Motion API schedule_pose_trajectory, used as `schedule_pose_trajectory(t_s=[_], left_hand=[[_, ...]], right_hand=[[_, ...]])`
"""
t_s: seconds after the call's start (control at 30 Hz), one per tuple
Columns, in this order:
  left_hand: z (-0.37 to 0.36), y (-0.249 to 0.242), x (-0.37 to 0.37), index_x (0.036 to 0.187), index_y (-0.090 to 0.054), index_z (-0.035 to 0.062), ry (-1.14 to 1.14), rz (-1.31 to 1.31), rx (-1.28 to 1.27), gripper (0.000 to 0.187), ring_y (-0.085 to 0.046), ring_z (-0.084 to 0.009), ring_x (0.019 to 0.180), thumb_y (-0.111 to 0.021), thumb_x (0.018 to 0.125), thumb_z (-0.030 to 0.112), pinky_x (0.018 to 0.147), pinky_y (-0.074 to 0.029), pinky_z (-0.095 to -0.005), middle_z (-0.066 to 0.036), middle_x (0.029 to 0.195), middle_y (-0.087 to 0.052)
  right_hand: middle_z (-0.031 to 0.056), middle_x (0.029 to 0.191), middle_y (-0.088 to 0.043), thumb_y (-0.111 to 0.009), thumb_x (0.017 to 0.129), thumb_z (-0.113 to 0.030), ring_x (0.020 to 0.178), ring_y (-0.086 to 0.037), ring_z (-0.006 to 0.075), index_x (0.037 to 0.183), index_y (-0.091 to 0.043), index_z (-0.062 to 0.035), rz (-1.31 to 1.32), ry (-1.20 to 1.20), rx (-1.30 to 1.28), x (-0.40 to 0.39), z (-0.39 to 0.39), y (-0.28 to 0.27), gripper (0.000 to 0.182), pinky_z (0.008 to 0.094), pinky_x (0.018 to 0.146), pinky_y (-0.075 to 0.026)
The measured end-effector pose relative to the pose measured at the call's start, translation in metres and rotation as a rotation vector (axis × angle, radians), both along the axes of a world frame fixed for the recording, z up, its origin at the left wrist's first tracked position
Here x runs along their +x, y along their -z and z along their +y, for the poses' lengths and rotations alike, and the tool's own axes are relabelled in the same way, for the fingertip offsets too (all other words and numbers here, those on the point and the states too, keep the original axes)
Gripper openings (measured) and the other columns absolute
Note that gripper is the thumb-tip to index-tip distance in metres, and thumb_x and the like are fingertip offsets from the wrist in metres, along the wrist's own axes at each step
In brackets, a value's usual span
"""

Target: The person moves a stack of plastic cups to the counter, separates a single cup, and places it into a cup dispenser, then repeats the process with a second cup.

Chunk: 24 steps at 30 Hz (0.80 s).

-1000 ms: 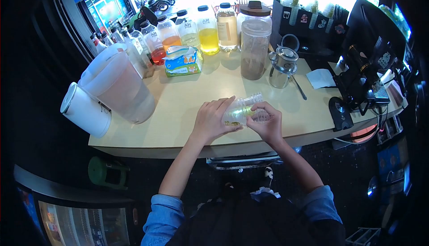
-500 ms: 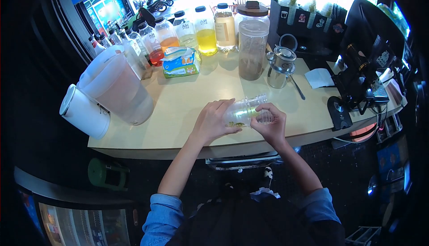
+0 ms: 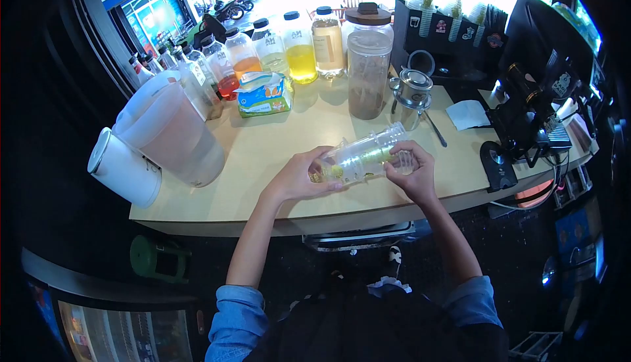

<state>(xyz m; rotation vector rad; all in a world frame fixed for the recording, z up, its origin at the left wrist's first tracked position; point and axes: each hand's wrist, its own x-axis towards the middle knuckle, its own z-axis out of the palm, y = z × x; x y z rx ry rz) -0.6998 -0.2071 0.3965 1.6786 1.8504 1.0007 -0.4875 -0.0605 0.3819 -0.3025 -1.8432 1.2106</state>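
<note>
A tilted stack of clear plastic cups with gold-green print lies across both hands above the front of the counter, its right end higher. My left hand is closed around the lower left end, where the print shows. At the right end, my right hand grips the ribbed rims with thumb and bent fingers. How many cups are nested cannot be made out. Beyond the cups stand a tall clear jar with brownish contents and a metal drip filter on a glass.
Cloudy pitchers and a white canister stand at the left of the wooden counter. Behind are a tissue box and several syrup bottles. A spoon, a napkin and black equipment occupy the right.
My hands have moved apart, the left one leftward and the right one rightward. The cup stack now shows more length and slants up to the right.
</note>
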Motion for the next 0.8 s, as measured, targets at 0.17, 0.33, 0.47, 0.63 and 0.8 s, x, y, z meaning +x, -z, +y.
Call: schedule_pose_trajectory(t_s=[0.17,0.33,0.47,0.63,0.8], left_hand=[[0.005,0.020,-0.017,0.123,-0.048,-0.0018,0.166,-0.280,-0.118,0.064,-0.056,-0.0169,0.099,-0.072,0.074,0.031,0.091,-0.042,-0.0317,-0.011,0.109,-0.060],[0.007,0.025,-0.028,0.122,-0.049,-0.0009,0.242,-0.546,-0.146,0.058,-0.061,-0.0158,0.089,-0.068,0.080,0.034,0.083,-0.047,-0.0307,-0.011,0.106,-0.062],[0.010,0.030,-0.037,0.122,-0.049,-0.0005,0.258,-0.700,-0.270,0.056,-0.064,-0.0183,0.088,-0.064,0.083,0.036,0.083,-0.048,-0.0320,-0.011,0.108,-0.061],[0.012,0.028,-0.035,0.121,-0.048,-0.0011,0.236,-0.679,-0.291,0.057,-0.065,-0.0195,0.083,-0.062,0.083,0.039,0.080,-0.048,-0.0312,-0.012,0.106,-0.061],[0.015,0.027,-0.033,0.118,-0.048,-0.0046,0.217,-0.689,-0.278,0.057,-0.061,-0.0177,0.089,-0.063,0.082,0.038,0.082,-0.049,-0.0299,-0.012,0.102,-0.060]], right_hand=[[0.0059,0.092,-0.061,-0.062,0.082,-0.005,0.080,-0.059,0.0091,0.102,-0.059,-0.0001,-0.084,-0.160,-0.066,0.005,0.007,-0.011,0.020,0.0234,0.073,-0.048],[0.0072,0.097,-0.062,-0.056,0.088,-0.007,0.089,-0.059,0.0115,0.108,-0.060,-0.0010,-0.135,-0.260,-0.070,0.010,0.010,-0.027,0.021,0.0259,0.079,-0.047],[0.0084,0.100,-0.063,-0.056,0.087,-0.007,0.094,-0.058,0.0145,0.110,-0.061,-0.0031,-0.187,-0.264,0.029,0.010,0.011,-0.031,0.024,0.0297,0.085,-0.045],[0.0091,0.103,-0.062,-0.055,0.087,-0.007,0.096,-0.057,0.0153,0.112,-0.060,-0.0041,-0.198,-0.268,0.080,0.003,0.009,-0.029,0.025,0.0308,0.087,-0.044],[0.0087,0.104,-0.062,-0.057,0.085,-0.004,0.094,-0.057,0.0152,0.116,-0.057,-0.0052,-0.154,-0.220,0.136,-0.005,-0.004,-0.026,0.031,0.0289,0.086,-0.044]])
